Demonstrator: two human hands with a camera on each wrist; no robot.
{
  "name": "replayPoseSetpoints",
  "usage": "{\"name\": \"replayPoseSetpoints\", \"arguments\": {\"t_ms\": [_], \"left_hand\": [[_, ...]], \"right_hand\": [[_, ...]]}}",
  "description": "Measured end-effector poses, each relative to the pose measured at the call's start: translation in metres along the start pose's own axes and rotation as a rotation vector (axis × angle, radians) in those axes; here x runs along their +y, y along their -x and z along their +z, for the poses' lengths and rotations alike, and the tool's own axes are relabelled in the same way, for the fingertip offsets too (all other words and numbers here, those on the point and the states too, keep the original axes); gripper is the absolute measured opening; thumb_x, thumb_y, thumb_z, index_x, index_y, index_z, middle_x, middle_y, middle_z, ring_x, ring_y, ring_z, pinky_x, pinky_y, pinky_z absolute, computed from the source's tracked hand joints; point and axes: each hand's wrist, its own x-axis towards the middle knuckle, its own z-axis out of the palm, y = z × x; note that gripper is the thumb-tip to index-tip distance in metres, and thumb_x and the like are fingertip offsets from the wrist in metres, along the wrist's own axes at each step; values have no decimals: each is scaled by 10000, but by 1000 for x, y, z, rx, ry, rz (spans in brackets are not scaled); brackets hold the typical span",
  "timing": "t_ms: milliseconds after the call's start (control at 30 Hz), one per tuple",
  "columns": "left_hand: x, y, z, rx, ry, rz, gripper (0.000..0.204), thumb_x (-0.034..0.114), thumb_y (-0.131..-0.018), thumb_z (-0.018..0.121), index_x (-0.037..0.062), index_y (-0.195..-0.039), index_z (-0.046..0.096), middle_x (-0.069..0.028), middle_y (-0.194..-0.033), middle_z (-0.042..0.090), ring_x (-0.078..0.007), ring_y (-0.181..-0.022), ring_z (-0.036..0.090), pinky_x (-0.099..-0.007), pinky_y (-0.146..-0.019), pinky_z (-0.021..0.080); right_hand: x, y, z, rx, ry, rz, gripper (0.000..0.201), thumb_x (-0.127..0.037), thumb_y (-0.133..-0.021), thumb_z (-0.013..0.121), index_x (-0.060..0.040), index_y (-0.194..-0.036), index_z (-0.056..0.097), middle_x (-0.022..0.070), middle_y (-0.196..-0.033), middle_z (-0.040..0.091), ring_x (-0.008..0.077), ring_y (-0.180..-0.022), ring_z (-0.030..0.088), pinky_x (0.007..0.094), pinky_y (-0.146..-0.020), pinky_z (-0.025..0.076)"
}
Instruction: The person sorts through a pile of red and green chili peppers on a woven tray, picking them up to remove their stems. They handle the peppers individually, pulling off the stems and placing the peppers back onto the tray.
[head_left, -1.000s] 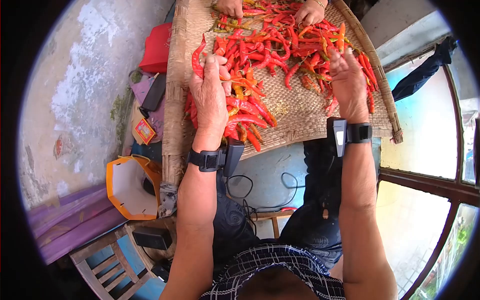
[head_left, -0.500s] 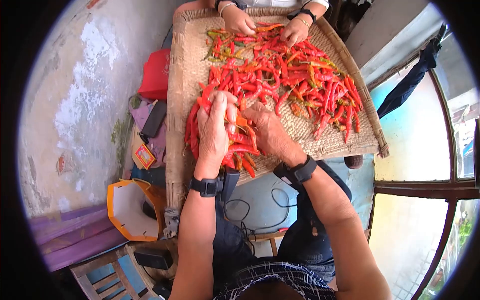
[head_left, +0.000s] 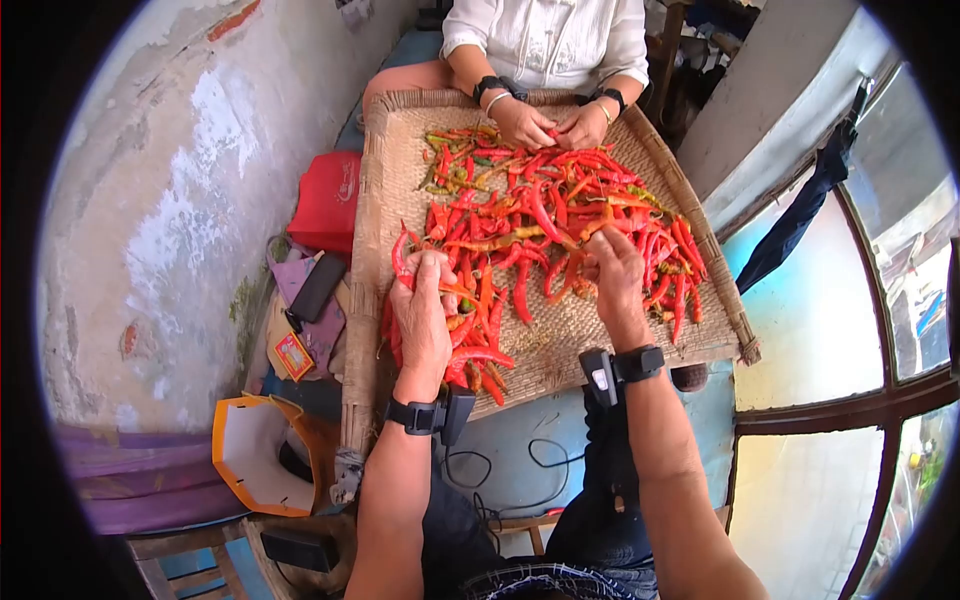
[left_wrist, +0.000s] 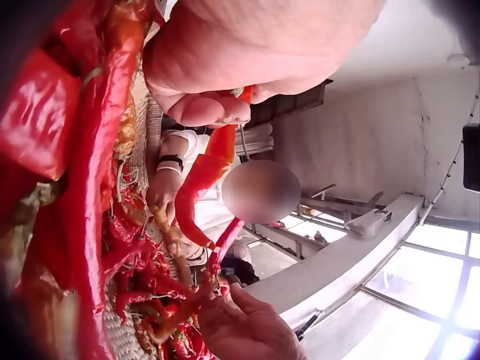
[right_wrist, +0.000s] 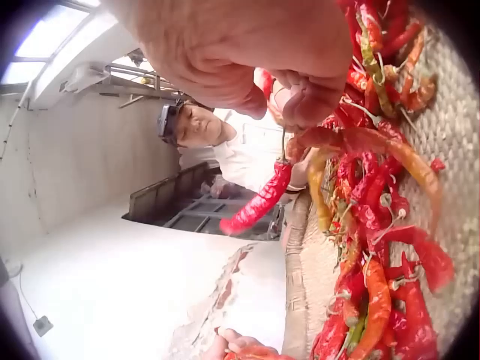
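Many red, orange and greenish chili peppers (head_left: pixel 540 210) lie piled on a woven tray (head_left: pixel 535 350). My left hand (head_left: pixel 422 325), at the tray's near left, grips a few peppers; one red pepper (head_left: pixel 402 255) points up beside the thumb. In the left wrist view an orange-red pepper (left_wrist: pixel 201 187) hangs from that hand's fingers. Over the middle right of the pile, my right hand (head_left: pixel 620 290) has bent fingers and pinches a pepper. The right wrist view has a red pepper (right_wrist: pixel 259 202) dangling by its stem at these fingertips, beside a blurred orange-red one (right_wrist: pixel 375 142).
Across the tray sits a person in a white shirt (head_left: pixel 550 45), both hands at a red pepper. A red bag (head_left: pixel 328 205), a dark case (head_left: pixel 318 287) and an orange-edged box (head_left: pixel 265 455) are at the left. Windows (head_left: pixel 810 340) stand at the right; cables (head_left: pixel 485 500) hang below.
My right hand went from the tray's right side to beside my left hand, then back rightward over the pile. The left hand keeps its grip. The head view shows more of the other person.
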Motion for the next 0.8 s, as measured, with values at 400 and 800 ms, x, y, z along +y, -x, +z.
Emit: {"name": "replayPoseSetpoints", "arguments": {"t_ms": [400,800], "left_hand": [[1,1,0,-36,-134,-40,236,286,-961,496,67,-894,553,20,-690,503,-39,-510,418,-190,-461,345],[0,-2,-1,-15,-126,-7,238,290,-956,505,66,-905,563,26,-680,511,-26,-513,420,-172,-461,355]], "right_hand": [[24,76,46,-743,1015,-312,179,-182,-775,610,-16,-811,553,217,-780,610,408,-752,592,467,-643,475],[9,66,44,-999,842,-54,319,-291,-853,655,10,-786,572,109,-642,578,213,-597,547,349,-571,440]]}}
